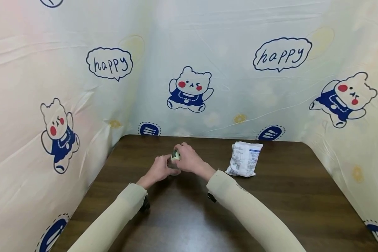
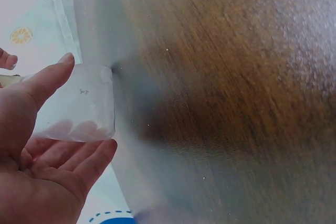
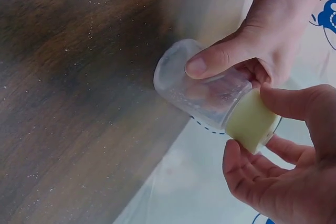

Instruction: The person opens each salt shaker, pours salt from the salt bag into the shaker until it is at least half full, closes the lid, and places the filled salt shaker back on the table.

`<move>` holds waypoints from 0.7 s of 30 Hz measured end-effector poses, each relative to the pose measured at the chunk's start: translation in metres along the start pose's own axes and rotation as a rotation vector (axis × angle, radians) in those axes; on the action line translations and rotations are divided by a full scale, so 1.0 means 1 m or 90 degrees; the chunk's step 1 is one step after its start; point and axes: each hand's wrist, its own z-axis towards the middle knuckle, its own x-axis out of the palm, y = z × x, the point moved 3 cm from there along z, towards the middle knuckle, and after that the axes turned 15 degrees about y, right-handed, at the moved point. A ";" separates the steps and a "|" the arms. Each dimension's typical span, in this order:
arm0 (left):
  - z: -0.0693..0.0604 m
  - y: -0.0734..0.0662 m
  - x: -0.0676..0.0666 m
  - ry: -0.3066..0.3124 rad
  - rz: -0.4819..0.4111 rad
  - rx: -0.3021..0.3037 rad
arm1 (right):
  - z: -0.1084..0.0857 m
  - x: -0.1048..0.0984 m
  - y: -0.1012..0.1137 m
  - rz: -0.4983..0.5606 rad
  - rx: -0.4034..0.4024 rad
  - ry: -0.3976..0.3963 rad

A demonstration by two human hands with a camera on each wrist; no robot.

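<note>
A small see-through bottle (image 3: 212, 95) stands on the table with a pale yellow-green lid (image 3: 251, 119) on its top. My left hand (image 1: 159, 169) holds the bottle's body, thumb on one side and fingers on the other, as the left wrist view shows along the bottle's base (image 2: 89, 103). On the lid, my right hand (image 3: 286, 177) has its thumb at one side and fingertips at the other, gripping it. The bottle looks see-through and frosted; whether anything is inside I cannot tell. In the head view the hands mostly cover it.
A white printed packet (image 1: 245, 159) stands on the brown wooden table (image 1: 289, 196), right of the hands. Behind and at both sides hangs a pale curtain (image 1: 233, 94) with bear drawings, meeting the table's edges.
</note>
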 end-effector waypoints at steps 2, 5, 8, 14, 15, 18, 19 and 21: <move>0.000 0.001 0.000 -0.002 -0.001 -0.006 | 0.000 0.000 0.000 0.002 -0.009 0.005; 0.000 0.001 0.000 -0.002 -0.005 -0.013 | 0.000 0.000 -0.001 0.004 -0.011 0.007; 0.001 0.001 0.000 0.002 -0.008 -0.020 | 0.000 0.001 -0.003 0.010 -0.005 0.007; 0.002 0.002 0.000 0.001 -0.010 -0.025 | -0.002 0.001 -0.003 0.029 -0.004 0.004; 0.002 0.002 0.000 0.000 -0.009 -0.023 | -0.003 0.001 -0.003 0.034 -0.005 0.004; 0.001 0.001 0.000 0.000 -0.005 -0.021 | -0.005 0.001 -0.003 0.047 -0.004 0.003; 0.001 0.001 0.000 -0.001 -0.005 -0.021 | -0.006 0.001 -0.003 0.051 -0.003 0.001; 0.001 0.002 0.000 -0.002 -0.006 -0.023 | -0.007 0.002 -0.004 0.057 -0.002 -0.002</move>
